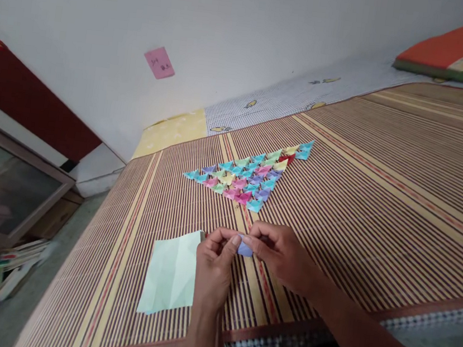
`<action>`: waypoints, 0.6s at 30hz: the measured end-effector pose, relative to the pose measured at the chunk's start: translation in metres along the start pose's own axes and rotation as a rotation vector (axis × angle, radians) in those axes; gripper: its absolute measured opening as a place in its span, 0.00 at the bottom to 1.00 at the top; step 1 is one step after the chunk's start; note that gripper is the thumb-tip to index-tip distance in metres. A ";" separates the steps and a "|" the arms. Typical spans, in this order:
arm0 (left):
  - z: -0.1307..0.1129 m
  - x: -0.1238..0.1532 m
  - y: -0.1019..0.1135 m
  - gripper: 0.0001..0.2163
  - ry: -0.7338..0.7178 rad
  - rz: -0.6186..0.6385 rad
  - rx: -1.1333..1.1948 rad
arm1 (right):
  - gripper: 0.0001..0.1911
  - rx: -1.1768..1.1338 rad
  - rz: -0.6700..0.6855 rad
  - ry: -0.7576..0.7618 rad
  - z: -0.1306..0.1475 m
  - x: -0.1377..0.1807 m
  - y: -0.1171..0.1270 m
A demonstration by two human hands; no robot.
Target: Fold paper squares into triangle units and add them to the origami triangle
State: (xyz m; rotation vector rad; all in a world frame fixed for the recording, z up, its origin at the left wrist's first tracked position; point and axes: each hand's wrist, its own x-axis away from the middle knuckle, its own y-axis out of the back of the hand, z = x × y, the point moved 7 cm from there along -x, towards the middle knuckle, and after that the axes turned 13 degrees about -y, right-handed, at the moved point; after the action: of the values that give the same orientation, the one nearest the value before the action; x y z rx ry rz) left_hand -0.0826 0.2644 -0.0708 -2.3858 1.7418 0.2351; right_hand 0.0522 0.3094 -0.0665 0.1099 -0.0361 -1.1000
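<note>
A small purple piece of folded paper (245, 247) is pinched between my two hands, low over the striped mat. My left hand (218, 256) grips its left side with thumb and fingers. On its upper right edge, the closed fingertips of my right hand (276, 252) hold it too. Beside my left wrist lies a pale green sheet of paper (171, 273) with crease lines, partly covered by that hand. Beyond my hands, several small folded paper shapes (239, 183) in blue, pink, yellow, green, purple and red are laid out in a triangle.
The striped mat (337, 209) covers a bed that meets a white wall with a pink note (159, 63). Folded orange bedding (445, 48) sits at the far right. Left of the bed, a glass-fronted cabinet (2, 185) stands near books (12, 270) on the floor.
</note>
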 end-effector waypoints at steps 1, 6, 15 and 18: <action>0.001 0.000 -0.002 0.11 0.017 0.011 0.010 | 0.17 0.013 -0.019 0.031 0.003 0.001 0.001; 0.004 0.001 -0.006 0.14 0.049 0.069 0.056 | 0.14 -0.015 -0.076 0.067 0.011 0.004 0.008; -0.008 0.003 -0.007 0.10 -0.074 0.039 -0.142 | 0.10 0.075 -0.082 0.062 0.010 0.003 0.007; -0.009 0.001 -0.007 0.10 -0.020 0.111 -0.079 | 0.09 0.136 -0.017 0.081 0.010 0.004 0.004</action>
State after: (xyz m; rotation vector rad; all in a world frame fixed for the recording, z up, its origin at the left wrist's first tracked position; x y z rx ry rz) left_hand -0.0751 0.2632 -0.0621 -2.3332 1.8922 0.3478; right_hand 0.0568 0.3072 -0.0561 0.2773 -0.0376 -1.1085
